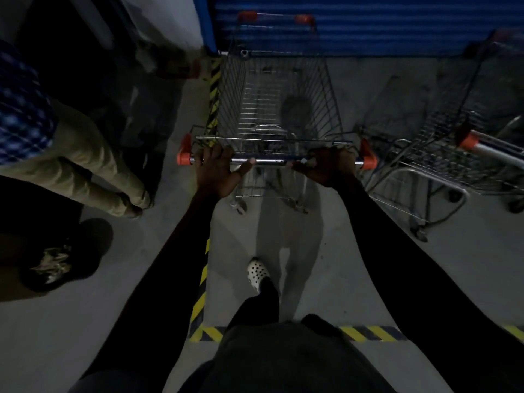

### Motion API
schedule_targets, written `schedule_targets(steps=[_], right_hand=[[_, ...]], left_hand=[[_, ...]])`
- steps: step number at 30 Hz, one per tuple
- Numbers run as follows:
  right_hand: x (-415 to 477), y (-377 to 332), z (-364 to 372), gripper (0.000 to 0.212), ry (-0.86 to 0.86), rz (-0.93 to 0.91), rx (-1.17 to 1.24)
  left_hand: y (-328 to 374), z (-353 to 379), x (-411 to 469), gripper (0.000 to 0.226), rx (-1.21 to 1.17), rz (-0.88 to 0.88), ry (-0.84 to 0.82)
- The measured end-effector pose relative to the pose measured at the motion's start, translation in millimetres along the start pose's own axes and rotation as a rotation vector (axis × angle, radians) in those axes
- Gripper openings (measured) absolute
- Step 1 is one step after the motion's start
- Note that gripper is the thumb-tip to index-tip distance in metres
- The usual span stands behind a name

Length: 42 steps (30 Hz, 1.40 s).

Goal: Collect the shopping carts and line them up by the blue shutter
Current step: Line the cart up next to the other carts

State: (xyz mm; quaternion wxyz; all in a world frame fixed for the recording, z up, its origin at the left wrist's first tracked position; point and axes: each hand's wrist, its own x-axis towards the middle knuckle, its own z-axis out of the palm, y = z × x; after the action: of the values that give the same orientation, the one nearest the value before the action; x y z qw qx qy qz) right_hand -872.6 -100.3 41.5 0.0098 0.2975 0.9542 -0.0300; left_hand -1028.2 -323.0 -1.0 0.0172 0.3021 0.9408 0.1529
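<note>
The silver wire shopping cart with orange corner caps has a deep mesh basket, and through its wire bottom only the grey concrete floor and a dark round shadow show. A second wire shopping cart stands just to the right, turned at an angle, with its orange-capped handle pointing to the lower right edge of the view. Its basket is too dim to tell what lies inside.

The held cart is narrow at the far end and wider at the near end. It is made of thin grey rods, with a chrome handle bar across the near end between two orange plastic end pieces. Two more orange caps sit on the far top corners, close up to the blue corrugated shutter. Whether the cart touches the shutter cannot be told. Its wheels show below the handle, on the floor.

The left hand grips the bar near its left end, fingers curled over the top and the thumb lying along the bar towards the middle. The right hand is wrapped round the bar near its right end. Both arms are in long black sleeves.

A strip of yellow-and-black hazard tape runs along the floor by the cart's left side, and another stretch crosses the floor near the person's body. One white perforated clog steps forward between the arms. At the left stands another person in beige trousers and a blue checked shirt
</note>
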Motion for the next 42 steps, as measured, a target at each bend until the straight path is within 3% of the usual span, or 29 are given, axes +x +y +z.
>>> schedule_targets(steps=[3,6,11,16,19,24,27,31,36,42], right_hand=[[-21.3,-6.0,-6.8,0.083,-0.06,-0.007,0.031],[-49.9,-7.7,-13.9,0.108,-0.106,-0.012,0.064],[-110.9,-8.3,-9.3,0.079,-0.055,-0.044,0.011],[-187.3,-20.2,6.4,0.093,-0.021,-0.042,0.031],[-232.1,-29.3,10.3,0.113,0.017,-0.055,0.042],[-299.7,-38.2,13.8,0.092,0.001,-0.096,0.06],[-335.6,-44.5,15.9,0.097,0.046,-0.082,0.102],[-377.6,-52.0,23.6,0.104,0.094,-0.083,0.059],[-432.8,-66.1,26.3,0.079,0.073,-0.096,0.019],[-501.0,-82.1,38.6,0.078,0.207,-0.1,0.017]], left_hand=[[-0.2,-7.3,-19.2,0.069,-0.018,0.006,0.013],[3.4,-16.3,-47.0,0.076,-0.032,-0.003,-0.027],[-4.1,-19.5,-106.5,0.094,0.013,-0.022,-0.066],[-18.1,-23.1,-184.0,0.099,0.064,-0.039,-0.061],[-25.4,-27.3,-228.9,0.095,0.072,-0.054,-0.083],[-33.0,-37.3,-300.5,0.09,0.09,-0.026,-0.053],[-38.5,-39.1,-338.1,0.081,0.11,0.024,0.047],[-46.0,-43.9,-380.7,0.079,0.104,0.043,0.062],[-62.0,-49.8,-433.9,0.08,0.086,0.075,0.048],[-80.1,-55.5,-497.3,0.077,0.089,0.122,0.094]])
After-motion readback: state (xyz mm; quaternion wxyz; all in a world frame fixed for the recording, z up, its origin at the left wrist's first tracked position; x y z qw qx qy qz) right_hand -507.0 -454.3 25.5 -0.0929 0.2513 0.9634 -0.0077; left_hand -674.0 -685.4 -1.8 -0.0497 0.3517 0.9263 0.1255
